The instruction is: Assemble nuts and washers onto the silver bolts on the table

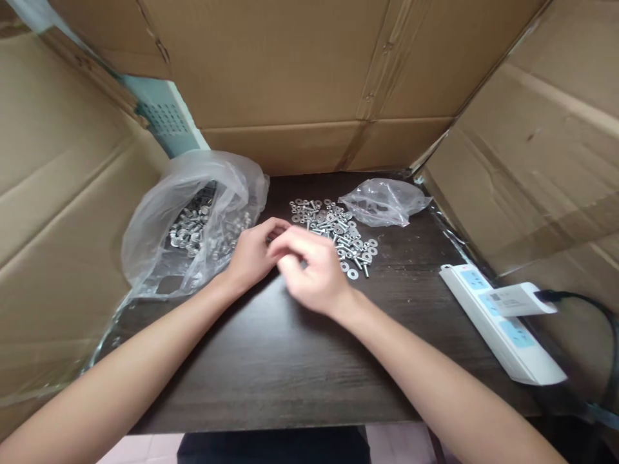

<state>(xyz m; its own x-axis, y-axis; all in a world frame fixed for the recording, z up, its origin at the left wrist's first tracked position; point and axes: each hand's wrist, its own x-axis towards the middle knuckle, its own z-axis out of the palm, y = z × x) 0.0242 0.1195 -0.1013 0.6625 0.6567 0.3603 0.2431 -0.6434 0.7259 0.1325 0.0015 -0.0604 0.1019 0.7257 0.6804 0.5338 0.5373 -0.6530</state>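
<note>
My left hand point(252, 256) and my right hand point(312, 267) meet over the middle of a dark wooden table point(271, 361). Both have their fingers curled and pinched together where the fingertips touch. Whatever sits between the fingertips is too small and blurred to name. Just beyond the hands lies a loose pile of small metal bolts and washers point(336, 232). To the left stands a large clear plastic bag point(193, 219) holding several more metal fasteners.
A smaller crumpled clear bag point(384, 202) lies behind the pile at the right. A white power strip point(503, 322) with a plugged-in adapter and black cable sits at the table's right edge. Cardboard sheets point(300, 77) wall in the table at the left, back and right.
</note>
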